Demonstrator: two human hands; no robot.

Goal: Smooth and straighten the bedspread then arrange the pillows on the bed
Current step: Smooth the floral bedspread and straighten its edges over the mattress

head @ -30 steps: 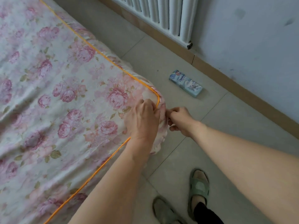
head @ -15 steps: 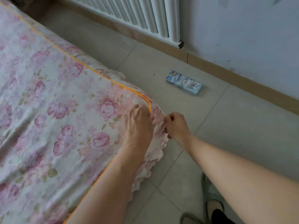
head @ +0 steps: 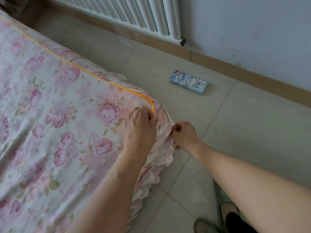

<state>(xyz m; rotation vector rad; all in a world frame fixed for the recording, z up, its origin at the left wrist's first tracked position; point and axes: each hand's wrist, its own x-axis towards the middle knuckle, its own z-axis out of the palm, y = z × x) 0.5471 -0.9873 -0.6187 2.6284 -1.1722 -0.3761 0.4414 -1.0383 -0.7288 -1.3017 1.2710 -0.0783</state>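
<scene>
The bedspread (head: 58, 115) lay flat, its corner draped toward the floor (head: 244, 132). The left hand (head: 139, 128) gripped that corner beside the orange piping (head: 101, 78), fingers curled into the fabric. The right hand (head: 185, 135) pinched the hanging frill (head: 165, 155), fingers clamped on it.

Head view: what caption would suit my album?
Left hand and right hand grip the floral bedspread at the bed's corner.

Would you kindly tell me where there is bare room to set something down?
Free: the floor between bedspread and radiator, tiles right of the blue packet, and the bedspread top left of the left hand. Crowded: its corner, where that hand and the right hand grip the fabric, and by the slippers.
</scene>
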